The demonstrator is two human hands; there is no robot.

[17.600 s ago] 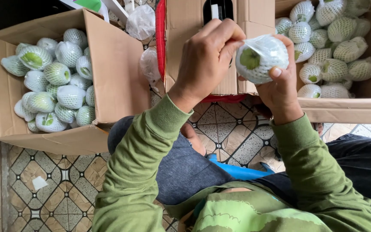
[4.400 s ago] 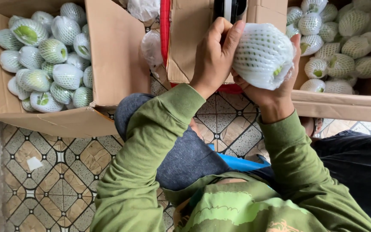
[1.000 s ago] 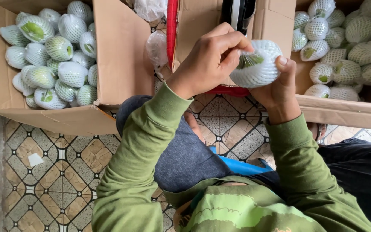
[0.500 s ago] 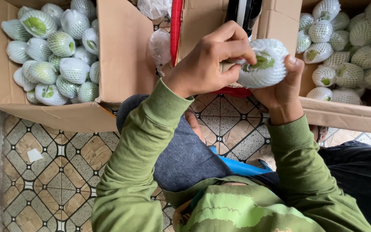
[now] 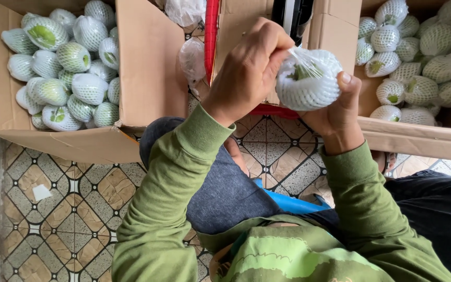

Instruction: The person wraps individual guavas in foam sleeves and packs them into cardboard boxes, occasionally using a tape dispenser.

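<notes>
Two open brown cardboard boxes flank me. The left cardboard box (image 5: 147,78) holds a heap of green round fruits in white foam net sleeves (image 5: 74,57). The right cardboard box (image 5: 418,138) holds more wrapped fruits of the same kind (image 5: 418,89). Between them stands a narrower brown carton (image 5: 241,21), straight ahead of my hands, with a crumpled clear plastic bag (image 5: 191,55) just beside it. All of it sits on the patterned brown and grey tiled floor (image 5: 53,209); there is no counter here.

The one green fruit in its white foam net (image 5: 309,89) is in the air in front of the middle carton, between my two hands and clear of both heaps.

My right hand (image 5: 335,112) cups it from below, the grip wrapped around the net with the thumb up along its side. My left hand (image 5: 246,73) comes in from above, its grip narrowed to a pinch on the gathered clear film (image 5: 301,60) that sticks out where the net opens, with green skin showing through just there.

I judge the step in hand to be closing the wrap over the top of the fruit. It calls for a steady cup underneath and a firm pinch on the film, so the net can seat without the fruit slipping out.
</notes>
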